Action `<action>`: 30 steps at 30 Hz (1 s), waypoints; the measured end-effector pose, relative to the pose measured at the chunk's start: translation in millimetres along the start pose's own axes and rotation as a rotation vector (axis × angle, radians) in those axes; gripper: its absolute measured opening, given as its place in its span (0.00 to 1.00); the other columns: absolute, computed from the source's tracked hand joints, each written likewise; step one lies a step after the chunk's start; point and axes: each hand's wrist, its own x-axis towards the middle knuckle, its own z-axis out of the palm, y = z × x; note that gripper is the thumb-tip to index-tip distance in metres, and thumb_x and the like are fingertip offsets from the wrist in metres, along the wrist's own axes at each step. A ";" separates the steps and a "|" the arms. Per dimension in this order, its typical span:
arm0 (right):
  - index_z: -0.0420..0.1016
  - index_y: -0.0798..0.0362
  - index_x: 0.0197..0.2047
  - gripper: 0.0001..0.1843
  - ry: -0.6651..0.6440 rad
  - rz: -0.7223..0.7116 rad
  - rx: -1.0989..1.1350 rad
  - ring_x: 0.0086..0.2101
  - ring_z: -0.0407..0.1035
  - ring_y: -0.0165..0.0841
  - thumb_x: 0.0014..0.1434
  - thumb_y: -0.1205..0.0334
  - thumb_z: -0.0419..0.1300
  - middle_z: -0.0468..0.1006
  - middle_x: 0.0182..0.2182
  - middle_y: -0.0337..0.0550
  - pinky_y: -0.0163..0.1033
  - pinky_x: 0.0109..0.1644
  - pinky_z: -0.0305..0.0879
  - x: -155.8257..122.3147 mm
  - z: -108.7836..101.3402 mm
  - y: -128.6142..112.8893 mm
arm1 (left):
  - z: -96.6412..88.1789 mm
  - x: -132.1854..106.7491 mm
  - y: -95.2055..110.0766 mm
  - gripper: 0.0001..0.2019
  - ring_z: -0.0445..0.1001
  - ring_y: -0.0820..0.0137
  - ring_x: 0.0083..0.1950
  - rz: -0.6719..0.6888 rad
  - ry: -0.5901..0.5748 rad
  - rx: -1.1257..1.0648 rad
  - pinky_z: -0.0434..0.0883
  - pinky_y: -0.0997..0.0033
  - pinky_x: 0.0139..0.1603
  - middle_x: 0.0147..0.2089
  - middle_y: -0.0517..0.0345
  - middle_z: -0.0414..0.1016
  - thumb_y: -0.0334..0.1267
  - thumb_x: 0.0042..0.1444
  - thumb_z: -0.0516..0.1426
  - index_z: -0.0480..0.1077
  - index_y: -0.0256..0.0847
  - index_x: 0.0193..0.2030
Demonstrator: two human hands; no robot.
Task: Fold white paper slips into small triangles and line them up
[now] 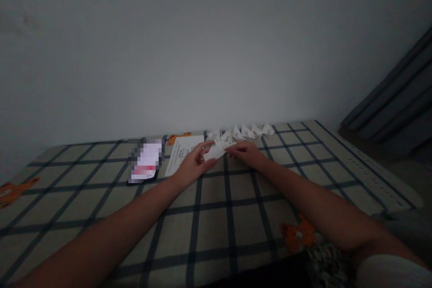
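Between my two hands is a folded piece of white paper (216,150), held just above the checked cloth. My left hand (195,160) grips its left side, thumb below and fingers behind. At its right edge, my right hand (247,153) pinches the paper with thumb and fingertips. Just behind it stands a row of several small folded white paper pieces (248,132) with pointed tops. A printed sheet of paper (178,155) lies flat to the left of my left hand, partly hidden by it.
A phone (147,160) with a lit, blurred screen lies left of the printed sheet. The checked cloth (216,216) with orange animal figures covers the surface up to the grey wall (216,54). A dark curtain (401,94) hangs at the right.
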 end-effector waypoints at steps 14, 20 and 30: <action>0.78 0.48 0.39 0.11 0.005 -0.135 -0.049 0.41 0.68 0.31 0.55 0.55 0.58 0.74 0.43 0.43 0.37 0.41 0.63 -3.4 4.9 -10.5 | -18.4 -2.8 -8.4 0.07 0.74 0.67 0.35 0.165 0.067 0.463 0.67 0.72 0.32 0.34 0.55 0.78 0.42 0.51 0.58 0.77 0.47 0.33; 0.78 0.52 0.34 0.12 0.001 -0.117 -0.078 0.32 0.68 0.29 0.53 0.53 0.59 0.76 0.35 0.42 0.35 0.33 0.61 -4.2 6.0 -12.2 | -15.5 -4.7 -13.3 0.16 0.76 0.67 0.34 0.025 0.078 0.275 0.69 0.72 0.33 0.39 0.54 0.78 0.43 0.51 0.58 0.72 0.46 0.47; 0.73 0.50 0.46 0.17 0.043 -0.074 -0.089 0.32 0.67 0.28 0.53 0.57 0.60 0.76 0.38 0.41 0.34 0.35 0.63 -5.2 12.2 -5.8 | -16.9 4.2 -19.9 0.32 0.74 0.64 0.44 0.028 -0.040 0.159 0.69 0.65 0.43 0.46 0.52 0.75 0.41 0.49 0.60 0.57 0.43 0.61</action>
